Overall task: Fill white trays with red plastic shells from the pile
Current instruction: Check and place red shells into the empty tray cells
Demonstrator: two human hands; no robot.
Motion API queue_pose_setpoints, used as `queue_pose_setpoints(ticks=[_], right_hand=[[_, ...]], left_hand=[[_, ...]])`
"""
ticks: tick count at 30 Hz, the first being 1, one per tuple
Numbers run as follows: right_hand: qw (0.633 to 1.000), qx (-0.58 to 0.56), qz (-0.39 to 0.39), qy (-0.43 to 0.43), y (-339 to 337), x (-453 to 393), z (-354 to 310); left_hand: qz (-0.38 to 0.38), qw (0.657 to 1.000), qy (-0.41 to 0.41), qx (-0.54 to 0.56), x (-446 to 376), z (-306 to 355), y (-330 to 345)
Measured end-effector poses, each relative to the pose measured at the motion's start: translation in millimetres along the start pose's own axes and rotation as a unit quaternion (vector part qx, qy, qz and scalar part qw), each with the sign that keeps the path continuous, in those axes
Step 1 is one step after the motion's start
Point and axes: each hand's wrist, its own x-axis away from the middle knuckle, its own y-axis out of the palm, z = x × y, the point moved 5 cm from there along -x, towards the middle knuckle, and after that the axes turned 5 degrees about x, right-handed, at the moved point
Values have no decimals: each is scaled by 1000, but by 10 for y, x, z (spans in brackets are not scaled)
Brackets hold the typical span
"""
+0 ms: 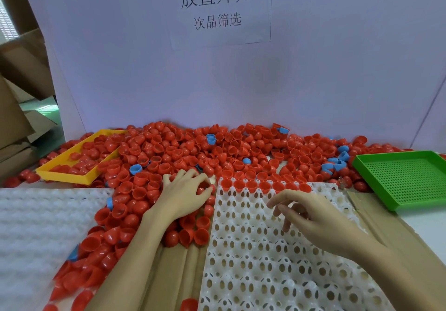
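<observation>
The left hand [185, 193] is curling its fingers around red shells [204, 189] at the edge of the pile [183, 151]. The right hand [311, 216] is hovering, empty and loosely spread, over the white tray [260, 257], whose far row is holding seated shells.

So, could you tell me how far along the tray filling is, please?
Barely begun: only the far row of the white tray holds red shells. The left hand is gathering from the pile; the right hand hovers empty. All other rows remain.

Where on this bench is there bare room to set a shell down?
Free: the white tray below its filled far row, the green tray, and cardboard between the forearms. Crowded: the red shell pile and yellow tray.
</observation>
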Motion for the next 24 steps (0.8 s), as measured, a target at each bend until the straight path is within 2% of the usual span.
queue_pose_setpoints(ticks=[6,11,14,19,24], right_hand=[[1000,3,3,0,-10,-1,-3],[1000,-22,13,0,-10,6,-13],[995,-94,44,-8,-26,2,-47],[973,-213,84,-28,-33,-11,-126],[971,-196,133,-29,-78,3,-109]], left_hand=[[90,985,12,148,75,41,-155],[183,942,147,239,231,367,-405],[162,916,211,301,348,694,-425],[128,898,297,299,531,1166,-325],[134,892,275,334,572,1234,-299]])
